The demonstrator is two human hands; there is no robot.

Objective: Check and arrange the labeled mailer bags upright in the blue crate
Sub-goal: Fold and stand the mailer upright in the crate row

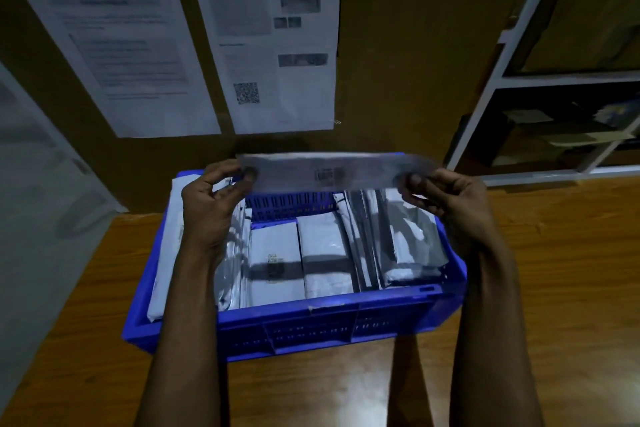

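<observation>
Dim, bluish view; glare on the table (311, 392); edges bow, wall sheets (266, 42) perhaps blurred.

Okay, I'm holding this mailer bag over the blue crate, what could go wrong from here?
The mailer bag is pinched only at its ends by the left hand and right hand, so it may sag or slip. The blue crate looks full; pushing it in could tip the standing bags. Dim light may hide its label.

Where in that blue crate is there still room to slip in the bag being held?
The one open gap lies at the back middle of the blue crate, between its far wall and the flat bags. Left and right sides are packed with upright bags. The held bag hangs above that gap.
</observation>
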